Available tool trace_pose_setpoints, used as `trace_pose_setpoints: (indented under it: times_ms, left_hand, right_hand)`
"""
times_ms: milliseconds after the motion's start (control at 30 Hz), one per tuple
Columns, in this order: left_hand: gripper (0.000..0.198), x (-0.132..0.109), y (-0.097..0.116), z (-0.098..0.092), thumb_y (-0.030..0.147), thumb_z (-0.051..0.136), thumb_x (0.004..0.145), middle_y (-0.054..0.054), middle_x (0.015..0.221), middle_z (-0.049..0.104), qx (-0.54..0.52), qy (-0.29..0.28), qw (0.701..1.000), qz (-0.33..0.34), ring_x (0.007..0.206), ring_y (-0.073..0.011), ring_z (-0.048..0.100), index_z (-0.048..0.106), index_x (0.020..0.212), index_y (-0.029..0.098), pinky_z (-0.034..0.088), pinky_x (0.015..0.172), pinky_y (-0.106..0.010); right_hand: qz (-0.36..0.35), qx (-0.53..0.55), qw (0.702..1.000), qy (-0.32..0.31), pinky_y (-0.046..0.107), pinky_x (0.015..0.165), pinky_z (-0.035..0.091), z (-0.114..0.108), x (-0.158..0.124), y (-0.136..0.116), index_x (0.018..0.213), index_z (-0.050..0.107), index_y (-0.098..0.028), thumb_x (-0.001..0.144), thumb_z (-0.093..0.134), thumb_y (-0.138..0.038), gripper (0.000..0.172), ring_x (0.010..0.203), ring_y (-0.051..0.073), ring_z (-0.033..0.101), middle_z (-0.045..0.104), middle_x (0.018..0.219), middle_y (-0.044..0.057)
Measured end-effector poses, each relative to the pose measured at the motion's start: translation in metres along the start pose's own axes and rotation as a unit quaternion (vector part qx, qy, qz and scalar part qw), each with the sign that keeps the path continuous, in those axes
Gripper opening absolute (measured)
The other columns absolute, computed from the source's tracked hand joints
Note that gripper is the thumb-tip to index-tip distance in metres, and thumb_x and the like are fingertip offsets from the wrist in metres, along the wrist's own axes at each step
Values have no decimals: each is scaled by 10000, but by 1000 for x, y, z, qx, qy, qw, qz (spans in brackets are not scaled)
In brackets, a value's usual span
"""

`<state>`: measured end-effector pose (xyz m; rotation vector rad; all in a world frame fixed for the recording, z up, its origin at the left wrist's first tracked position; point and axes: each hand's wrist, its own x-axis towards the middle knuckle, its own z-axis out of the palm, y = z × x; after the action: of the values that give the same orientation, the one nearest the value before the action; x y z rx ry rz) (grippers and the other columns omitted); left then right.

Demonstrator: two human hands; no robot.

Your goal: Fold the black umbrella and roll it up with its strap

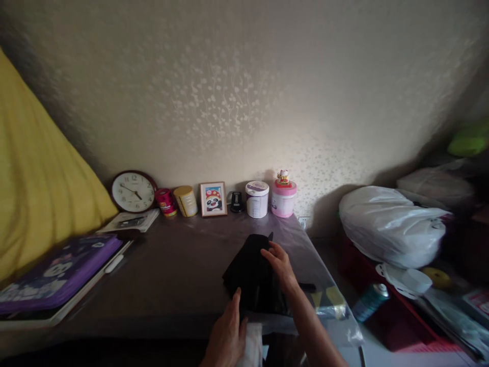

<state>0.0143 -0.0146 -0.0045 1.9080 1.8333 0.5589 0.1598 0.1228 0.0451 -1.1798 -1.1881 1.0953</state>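
A black item [248,270], apparently soft fabric, lies on the table near its front edge; its exact kind is hard to make out. My right hand [280,265] reaches over its upper right side, with fingers apart and their tips against the dark material. By its lower left edge is my left hand [229,326], index finger extended and thumb held away, closing on nothing visible. Something whitish, like cloth or plastic [252,344], hangs just right of the left hand. A short black strip [306,287] shows beyond my right wrist.
Along the wall stand a clock [133,191], several canisters [257,200], a framed panda picture [213,199] and a lucky cat figure [283,178]. A purple panda case [61,270] lies at left. On the right are a spray can [370,302], red crate [405,326] and white bag [389,224].
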Motion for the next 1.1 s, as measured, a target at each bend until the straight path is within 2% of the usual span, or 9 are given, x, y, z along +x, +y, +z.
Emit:
trace_pose_setpoints:
  times_ms: [133, 267, 367, 533, 800, 933, 1000, 1100]
  left_hand:
    - [545, 3, -5, 0, 122, 361, 829, -172, 1412, 370, 14, 2, 1000, 16, 1267, -183, 413, 265, 1360, 44, 365, 1039, -326]
    - [547, 5, -14, 6, 114, 365, 820, -166, 1399, 393, 24, 6, 999, 28, 1258, -199, 426, 280, 1358, 63, 379, 1033, -351]
    - [550, 6, -17, 9, 129, 372, 819, -149, 1391, 412, 20, 9, 999, 32, 1247, -200, 440, 284, 1361, 96, 387, 1029, -361]
    - [560, 6, -15, 5, 126, 365, 813, -170, 1402, 386, 19, -9, 1000, 20, 1255, -205, 429, 272, 1360, 51, 385, 1031, -352]
    - [623, 3, -5, -3, 150, 374, 807, -182, 1421, 351, -23, -6, 999, -24, 1251, -183, 437, 179, 1387, 36, 383, 1004, -286]
    - [736, 2, 1, -11, 170, 403, 797, -124, 1451, 321, -34, 12, 999, -6, 1260, -179, 423, 39, 1436, 136, 384, 982, -272]
    - [770, 3, 4, -15, 182, 421, 796, -97, 1398, 420, -22, -1, 1000, 2, 1226, -186, 462, 2, 1442, 198, 401, 950, -269]
    - [739, 9, 5, -17, 191, 440, 803, -75, 1287, 541, 11, -30, 999, -2, 1122, -194, 551, 67, 1435, 271, 431, 885, -257]
  right_hand:
    - [-9, 3, 1000, -24, 240, 533, 410, 22, 10, 7, 1061, 575, -108, 606, 667, -386, 541, 561, 125, 523, 550, 609, -45]
    - [-23, -69, 997, -32, 247, 518, 397, 37, 16, 14, 1045, 584, -116, 608, 649, -354, 502, 529, 131, 507, 532, 551, -63]
    - [-32, -143, 989, -34, 267, 572, 430, 42, 18, 20, 1076, 576, -137, 629, 638, -321, 487, 589, 160, 563, 594, 594, -41]
    - [-45, -236, 970, -41, 290, 684, 455, 45, 21, 26, 1126, 548, -156, 689, 607, -283, 458, 724, 192, 633, 682, 706, -2]
    - [-39, -290, 954, -59, 292, 731, 451, 51, 22, 22, 1152, 523, -161, 722, 595, -259, 447, 832, 210, 658, 718, 761, 18]
    - [-39, -306, 949, -66, 287, 726, 449, 54, 23, 21, 1150, 517, -165, 728, 590, -253, 437, 847, 209, 660, 723, 786, 24]
    - [-41, -314, 946, -63, 283, 710, 450, 55, 23, 21, 1141, 523, -177, 725, 591, -248, 427, 840, 207, 663, 724, 781, 21]
    - [-43, -320, 944, -70, 283, 709, 450, 58, 24, 20, 1139, 524, -178, 727, 588, -235, 420, 833, 204, 664, 723, 766, 18]
